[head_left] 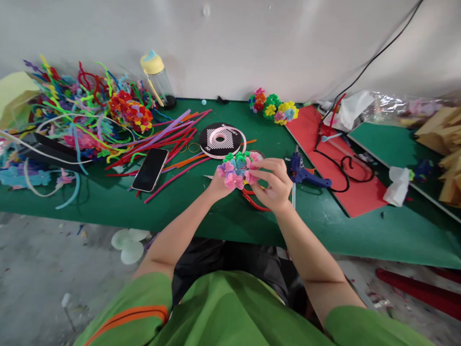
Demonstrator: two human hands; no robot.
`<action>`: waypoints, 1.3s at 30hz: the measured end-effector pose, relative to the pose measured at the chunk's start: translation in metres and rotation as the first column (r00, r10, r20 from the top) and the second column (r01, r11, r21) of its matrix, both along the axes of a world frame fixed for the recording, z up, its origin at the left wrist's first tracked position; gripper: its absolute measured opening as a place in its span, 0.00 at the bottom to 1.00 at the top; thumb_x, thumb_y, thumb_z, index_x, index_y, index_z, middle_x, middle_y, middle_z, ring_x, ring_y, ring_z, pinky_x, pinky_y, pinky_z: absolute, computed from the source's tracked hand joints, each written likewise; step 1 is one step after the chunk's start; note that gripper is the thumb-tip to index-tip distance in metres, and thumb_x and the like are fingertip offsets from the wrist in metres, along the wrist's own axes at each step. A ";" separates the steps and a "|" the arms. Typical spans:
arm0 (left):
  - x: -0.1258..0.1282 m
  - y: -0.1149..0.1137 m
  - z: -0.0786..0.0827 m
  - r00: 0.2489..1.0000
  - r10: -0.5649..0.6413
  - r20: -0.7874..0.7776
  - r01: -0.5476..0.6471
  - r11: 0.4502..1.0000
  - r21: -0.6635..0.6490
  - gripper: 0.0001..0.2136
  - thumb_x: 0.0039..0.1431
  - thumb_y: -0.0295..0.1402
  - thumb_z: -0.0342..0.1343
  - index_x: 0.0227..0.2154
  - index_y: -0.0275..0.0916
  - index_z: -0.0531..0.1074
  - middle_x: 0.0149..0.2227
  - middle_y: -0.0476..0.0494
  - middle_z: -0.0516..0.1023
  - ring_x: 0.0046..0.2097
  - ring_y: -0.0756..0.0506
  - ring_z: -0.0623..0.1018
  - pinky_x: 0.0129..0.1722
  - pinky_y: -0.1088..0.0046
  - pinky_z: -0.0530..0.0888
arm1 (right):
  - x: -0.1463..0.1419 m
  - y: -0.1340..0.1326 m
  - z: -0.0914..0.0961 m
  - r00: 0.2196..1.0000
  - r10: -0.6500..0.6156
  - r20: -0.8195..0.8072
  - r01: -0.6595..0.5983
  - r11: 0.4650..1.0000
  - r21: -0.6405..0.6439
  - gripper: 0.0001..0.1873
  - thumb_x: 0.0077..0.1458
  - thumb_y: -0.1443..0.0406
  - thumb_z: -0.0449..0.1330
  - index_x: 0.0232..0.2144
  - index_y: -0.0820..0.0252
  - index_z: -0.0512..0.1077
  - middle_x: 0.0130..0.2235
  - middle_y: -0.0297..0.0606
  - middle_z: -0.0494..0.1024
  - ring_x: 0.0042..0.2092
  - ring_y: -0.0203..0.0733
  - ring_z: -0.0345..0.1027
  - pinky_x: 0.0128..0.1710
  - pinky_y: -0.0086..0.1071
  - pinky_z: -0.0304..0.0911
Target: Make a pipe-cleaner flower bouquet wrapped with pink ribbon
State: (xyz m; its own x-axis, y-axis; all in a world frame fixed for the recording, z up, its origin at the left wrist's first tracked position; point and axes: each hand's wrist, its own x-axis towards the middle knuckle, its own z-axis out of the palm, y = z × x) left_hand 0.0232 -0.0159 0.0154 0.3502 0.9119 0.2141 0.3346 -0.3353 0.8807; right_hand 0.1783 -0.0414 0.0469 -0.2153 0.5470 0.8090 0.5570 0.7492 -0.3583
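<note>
Both hands meet above the green table (108, 206) around a small bunch of pipe-cleaner flowers (236, 169) in pink, purple, green and blue. My left hand (216, 185) cups the bunch from below and behind, mostly hidden by it. My right hand (273, 185) pinches its right side with curled fingers. Red-handled scissors (254, 201) lie on the table just under my hands. A blue glue gun (306, 174) rests right of my right hand.
A black phone (150, 169), loose pipe cleaners (173, 139), a black tape spool (220, 139), a yellow-capped bottle (158, 79) and finished flower bunches (273, 106) lie about. A red board (363, 192) with a black cable sits to the right.
</note>
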 end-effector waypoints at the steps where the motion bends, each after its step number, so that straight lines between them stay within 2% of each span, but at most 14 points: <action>1: 0.000 -0.001 0.000 1.000 0.007 0.011 -0.007 1.000 0.008 0.02 0.47 0.28 0.55 0.25 0.38 0.68 0.30 0.45 0.75 0.36 0.48 0.74 0.39 0.70 0.74 | 0.001 0.000 0.001 1.000 0.028 0.011 -0.028 0.999 0.017 0.08 0.48 0.65 0.59 0.34 0.50 0.70 0.37 0.39 0.75 0.40 0.47 0.68 0.37 0.46 0.66; 4: 0.000 -0.005 0.001 0.999 0.035 0.034 -0.034 0.999 -0.031 0.04 0.45 0.29 0.56 0.22 0.37 0.66 0.24 0.49 0.72 0.30 0.49 0.72 0.31 0.73 0.72 | 0.006 0.000 0.004 0.994 0.110 -0.008 -0.110 0.993 0.039 0.13 0.47 0.63 0.59 0.39 0.51 0.69 0.40 0.41 0.74 0.42 0.49 0.67 0.40 0.48 0.64; 6: 0.001 -0.008 0.002 0.999 0.052 0.009 -0.051 0.997 -0.053 0.05 0.45 0.30 0.55 0.21 0.37 0.65 0.21 0.51 0.69 0.26 0.51 0.70 0.26 0.74 0.68 | 0.010 0.002 0.008 0.988 0.151 -0.016 -0.151 0.988 -0.004 0.15 0.48 0.66 0.57 0.41 0.52 0.69 0.41 0.40 0.75 0.43 0.49 0.67 0.42 0.48 0.64; 10: 0.002 -0.008 0.004 0.989 0.070 -0.131 -0.068 0.998 0.017 0.03 0.46 0.30 0.54 0.23 0.37 0.65 0.23 0.50 0.69 0.26 0.51 0.68 0.25 0.75 0.62 | 0.017 0.005 0.012 0.961 0.231 0.153 -0.207 0.965 -0.158 0.21 0.45 0.72 0.56 0.43 0.53 0.68 0.42 0.39 0.75 0.46 0.48 0.67 0.45 0.47 0.61; 14: 0.000 -0.005 0.005 0.965 0.045 -0.258 -0.036 0.999 0.039 0.03 0.46 0.29 0.54 0.22 0.37 0.65 0.23 0.49 0.69 0.26 0.50 0.67 0.25 0.74 0.60 | 0.021 0.007 0.011 0.923 0.263 0.282 -0.184 0.943 -0.277 0.22 0.45 0.72 0.57 0.45 0.55 0.67 0.42 0.40 0.74 0.46 0.49 0.65 0.45 0.45 0.59; 18: 0.000 -0.003 0.007 0.944 -0.006 -0.330 0.020 0.999 0.038 0.05 0.47 0.29 0.54 0.21 0.37 0.64 0.22 0.49 0.67 0.26 0.50 0.67 0.24 0.74 0.59 | 0.019 0.006 0.006 0.893 0.233 0.384 -0.118 0.946 -0.301 0.19 0.46 0.69 0.59 0.43 0.57 0.66 0.41 0.44 0.73 0.45 0.50 0.63 0.42 0.45 0.59; 22: 0.002 -0.004 0.010 0.936 -0.035 -0.350 0.046 0.999 0.025 0.09 0.48 0.28 0.54 0.18 0.38 0.60 0.20 0.51 0.62 0.24 0.51 0.64 0.23 0.74 0.57 | 0.016 0.006 0.003 0.896 0.201 0.395 -0.111 0.965 -0.239 0.13 0.46 0.70 0.57 0.37 0.57 0.68 0.37 0.42 0.73 0.42 0.49 0.63 0.41 0.45 0.59; 27: 0.003 -0.007 0.013 0.962 -0.048 -0.269 0.046 0.999 -0.013 0.13 0.47 0.27 0.53 0.15 0.38 0.54 0.18 0.53 0.55 0.23 0.53 0.59 0.21 0.75 0.53 | 0.016 0.007 0.003 0.926 0.217 0.308 -0.180 0.973 -0.144 0.12 0.48 0.71 0.56 0.37 0.55 0.68 0.36 0.39 0.75 0.44 0.48 0.67 0.44 0.47 0.61; 31: 0.002 -0.007 0.012 0.977 -0.060 -0.203 0.052 0.998 -0.044 0.12 0.46 0.27 0.53 0.15 0.38 0.54 0.19 0.53 0.56 0.24 0.53 0.60 0.22 0.75 0.53 | 0.016 0.008 0.004 0.928 0.187 0.323 -0.192 0.981 -0.015 0.13 0.50 0.72 0.55 0.38 0.54 0.68 0.37 0.40 0.76 0.42 0.46 0.70 0.43 0.46 0.65; 35: 0.000 -0.005 0.006 0.983 -0.087 -0.163 0.077 0.995 -0.067 0.12 0.48 0.30 0.52 0.16 0.38 0.54 0.18 0.53 0.57 0.24 0.53 0.59 0.22 0.74 0.55 | 0.014 0.006 0.002 0.916 0.162 0.367 -0.208 0.974 0.092 0.15 0.52 0.74 0.55 0.42 0.55 0.68 0.40 0.42 0.76 0.45 0.45 0.70 0.43 0.44 0.67; 39: 0.000 -0.003 0.004 0.986 -0.123 -0.109 0.118 0.992 -0.054 0.13 0.48 0.32 0.52 0.15 0.39 0.54 0.17 0.53 0.56 0.23 0.53 0.57 0.22 0.74 0.56 | 0.015 0.004 -0.001 0.925 0.080 0.371 -0.153 0.973 0.173 0.19 0.52 0.74 0.56 0.46 0.54 0.67 0.44 0.43 0.75 0.46 0.45 0.69 0.42 0.42 0.68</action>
State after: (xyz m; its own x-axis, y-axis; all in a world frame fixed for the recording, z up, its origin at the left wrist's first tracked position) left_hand 0.0235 -0.0193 0.0192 0.4776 0.8696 0.1251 0.3912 -0.3380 0.8560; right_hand 0.1932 -0.0376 0.0456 -0.5637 0.3393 0.7531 0.5248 0.8512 0.0093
